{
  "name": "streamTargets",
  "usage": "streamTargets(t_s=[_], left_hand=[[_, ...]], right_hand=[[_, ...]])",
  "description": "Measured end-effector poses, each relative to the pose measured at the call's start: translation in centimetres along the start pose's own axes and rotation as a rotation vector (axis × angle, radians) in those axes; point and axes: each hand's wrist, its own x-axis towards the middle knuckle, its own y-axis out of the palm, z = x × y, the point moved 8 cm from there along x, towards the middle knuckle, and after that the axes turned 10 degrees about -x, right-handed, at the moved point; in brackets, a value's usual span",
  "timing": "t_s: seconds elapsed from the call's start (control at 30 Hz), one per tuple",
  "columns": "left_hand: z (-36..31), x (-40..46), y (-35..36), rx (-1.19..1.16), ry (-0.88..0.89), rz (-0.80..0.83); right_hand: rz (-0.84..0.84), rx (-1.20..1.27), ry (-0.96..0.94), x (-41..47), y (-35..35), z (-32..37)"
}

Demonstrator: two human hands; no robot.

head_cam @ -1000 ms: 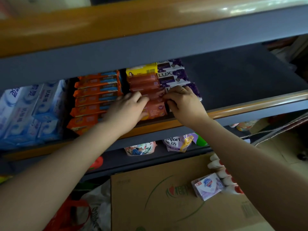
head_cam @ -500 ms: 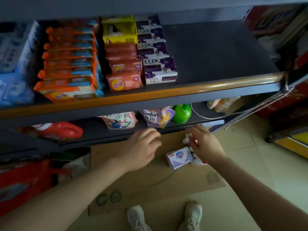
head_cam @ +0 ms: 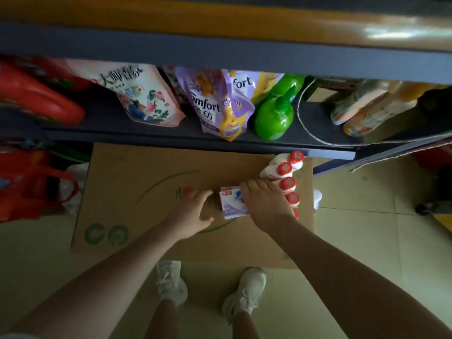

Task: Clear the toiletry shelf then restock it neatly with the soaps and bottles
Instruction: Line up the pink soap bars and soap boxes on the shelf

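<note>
A small stack of white-and-purple soap boxes (head_cam: 231, 204) lies on a flattened cardboard sheet (head_cam: 137, 192) on the floor. My right hand (head_cam: 264, 204) rests over the stack's right side, fingers curled on it. Just left of the stack, my left hand (head_cam: 193, 214) has its fingers spread, the fingertips close to the boxes' left edge. A row of white bottles with red caps (head_cam: 283, 168) stands right behind my right hand. The toiletry shelf with the other soaps is out of view above.
The lower shelf (head_cam: 171, 137) holds a red bottle (head_cam: 36, 99), a floral pouch (head_cam: 141, 94), purple Comfort pouches (head_cam: 208, 106), a green bottle (head_cam: 274, 118) and pale pouches (head_cam: 362, 111). A red bag (head_cam: 29, 189) sits at left. My white shoes (head_cam: 171, 282) stand at the cardboard's near edge.
Both hands left the soap stacks on the upper shelf and came down to the floor. The view tilted down with them. My right hand now lies on the soap boxes.
</note>
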Motion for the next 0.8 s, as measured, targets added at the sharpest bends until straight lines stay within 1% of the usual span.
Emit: streamTargets(t_s=[0.03, 0.13, 0.23, 0.3, 0.37, 0.43, 0.5, 0.63, 0.73, 0.8], left_hand=[[0.2, 0.3, 0.6, -0.017, 0.000, -0.009], [-0.3, 1.2, 1.7, -0.050, 0.043, -0.055], [-1.6, 2.4, 2.2, -0.068, 0.068, -0.107], [-2.5, 3.5, 2.8, -0.027, 0.068, -0.121], [-3.0, 4.3, 3.5, 0.060, 0.044, -0.113], [-3.2, 5.0, 3.9, 0.158, 0.052, -0.134], [-3.5, 5.2, 3.9, 0.187, 0.077, -0.158], [-4.3, 2.9, 1.3, 0.081, 0.021, -0.189], [-5.6, -0.6, -1.9, 0.051, 0.042, -0.219], [-6.8, -3.4, -5.1, 0.012, 0.052, -0.286]], right_hand=[[-0.003, 0.042, 0.003, 0.2, -0.5, -0.1], [-0.040, 0.267, 0.067, -0.5, -3.1, -1.8], [-0.132, 0.542, 0.125, -2.3, -5.4, -4.1], [-0.191, 0.669, 0.145, -3.7, -6.2, -5.4], [-0.213, 0.710, 0.154, -4.6, -6.4, -6.4], [-0.238, 0.692, 0.163, -5.5, -6.7, -7.2], [-0.291, 0.674, 0.169, -6.3, -7.1, -7.9], [-0.296, 0.717, 0.237, -8.2, -7.9, -9.2], [-0.314, 0.738, 0.263, -9.9, -10.2, -10.2], [-0.333, 0.758, 0.266, -11.0, -12.3, -10.8]])
